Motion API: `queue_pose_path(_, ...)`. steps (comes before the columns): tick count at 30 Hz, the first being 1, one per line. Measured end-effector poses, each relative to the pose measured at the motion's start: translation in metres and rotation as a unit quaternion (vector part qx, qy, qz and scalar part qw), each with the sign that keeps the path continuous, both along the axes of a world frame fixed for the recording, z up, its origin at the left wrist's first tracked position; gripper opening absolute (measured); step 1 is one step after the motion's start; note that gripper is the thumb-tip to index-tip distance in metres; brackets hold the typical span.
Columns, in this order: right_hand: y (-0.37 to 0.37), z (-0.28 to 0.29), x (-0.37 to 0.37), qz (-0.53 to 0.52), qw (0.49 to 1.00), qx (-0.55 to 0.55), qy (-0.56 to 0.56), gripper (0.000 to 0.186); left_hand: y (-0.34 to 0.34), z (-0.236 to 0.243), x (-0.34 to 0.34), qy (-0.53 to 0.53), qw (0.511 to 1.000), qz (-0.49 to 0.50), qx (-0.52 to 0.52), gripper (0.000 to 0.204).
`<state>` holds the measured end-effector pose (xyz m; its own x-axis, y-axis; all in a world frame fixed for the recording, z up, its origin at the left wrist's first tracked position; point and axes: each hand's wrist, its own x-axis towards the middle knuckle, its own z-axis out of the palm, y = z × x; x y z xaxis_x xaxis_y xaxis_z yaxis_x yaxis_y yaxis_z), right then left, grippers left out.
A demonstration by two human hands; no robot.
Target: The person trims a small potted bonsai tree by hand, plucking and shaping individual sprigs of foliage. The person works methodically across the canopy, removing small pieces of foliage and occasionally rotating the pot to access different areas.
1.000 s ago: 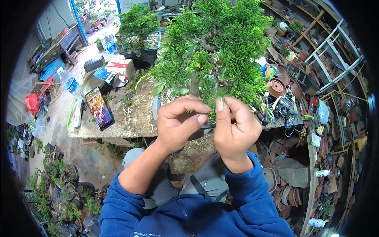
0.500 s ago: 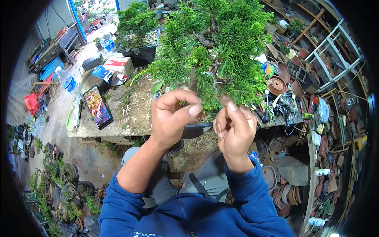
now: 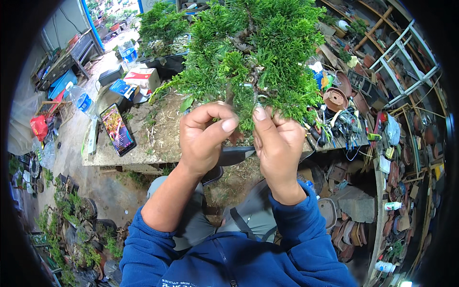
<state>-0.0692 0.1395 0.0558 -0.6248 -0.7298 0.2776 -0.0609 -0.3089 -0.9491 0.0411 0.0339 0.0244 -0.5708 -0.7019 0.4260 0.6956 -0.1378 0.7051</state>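
A bushy green juniper-like bonsai tree [image 3: 287, 57] stands on the table right in front of me, its twisted woody stems showing among the foliage. Low on its near side, my left hand [image 3: 203, 136] is closed, thumb and forefinger curled toward each other beside the trunk; what lies within the fingers is hidden. To its right, my right hand [image 3: 282, 148] pinches at the lower end of a thin branch [image 3: 256, 88], the thumb uppermost and the other fingers bent behind it. Part of a dark pot rim [image 3: 236, 155] shows below and between the hands.
On the table's left lie a phone [image 3: 117, 130], water bottles [image 3: 85, 103] and small boxes [image 3: 143, 79], with another potted tree [image 3: 162, 28] behind. Tools and cables [image 3: 342, 126] crowd the right side near a brown pot [image 3: 335, 99]. Stacked pots and a ladder [image 3: 406, 67] stand farther right.
My right hand has turned and moved slightly left and up, its thumb now against the thin branch. The left hand has shifted a little left. The foliage sits slightly farther left.
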Motion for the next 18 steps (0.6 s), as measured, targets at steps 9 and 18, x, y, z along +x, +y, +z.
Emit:
queue_pose_path(9,0.008,0.001,0.002,-0.037,0.998,0.002,-0.044,0.02,0.0,-0.001,0.003,-0.009,0.999,0.003,-0.034,0.007)
queue_pose_path(18,0.0,0.017,0.003,0.017,0.996,-0.011,-0.085,0.019,-0.009,-0.003,0.002,-0.028,0.955,0.133,-0.264,0.007)
